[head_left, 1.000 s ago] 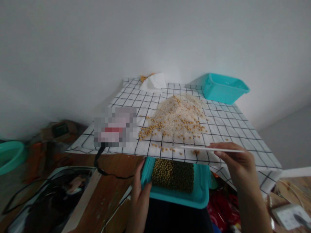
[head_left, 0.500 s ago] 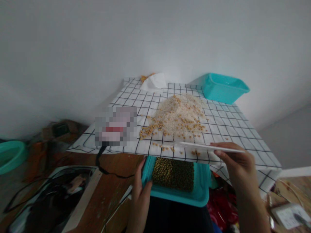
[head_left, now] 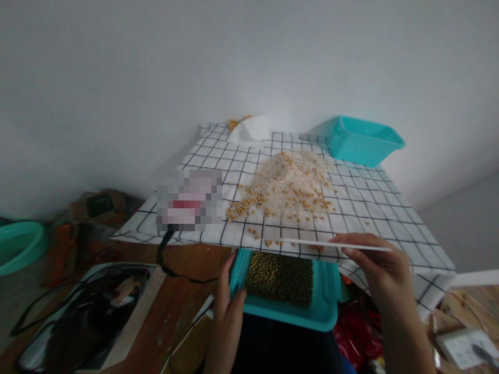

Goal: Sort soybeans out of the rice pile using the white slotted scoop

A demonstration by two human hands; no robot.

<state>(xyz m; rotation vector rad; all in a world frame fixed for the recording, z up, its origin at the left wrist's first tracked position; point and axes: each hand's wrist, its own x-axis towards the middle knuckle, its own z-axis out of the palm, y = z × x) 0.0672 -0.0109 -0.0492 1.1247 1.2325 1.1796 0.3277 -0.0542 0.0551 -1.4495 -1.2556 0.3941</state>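
Note:
My right hand is closed on one end of a thin white strip, flat like a stick or spatula, held low over the front edge of the table. Beneath its far end lie a few loose yellow beans. A pile of white rice mixed with yellow beans spreads across the checked cloth beyond. With its thumb over the left rim, my left hand grips a teal tub just below the table edge. Inside it are yellowish beans at the left and dark green beans beside them.
A teal bin stands at the back right of the checked cloth. White paper lies at the back. At the left is a blurred-out pinkish object with a black strap. A power strip sits at the lower right.
The white strip has come down closer to the cloth and turned more edge-on. My left hand keeps hold of the tub; the whole view has shifted slightly.

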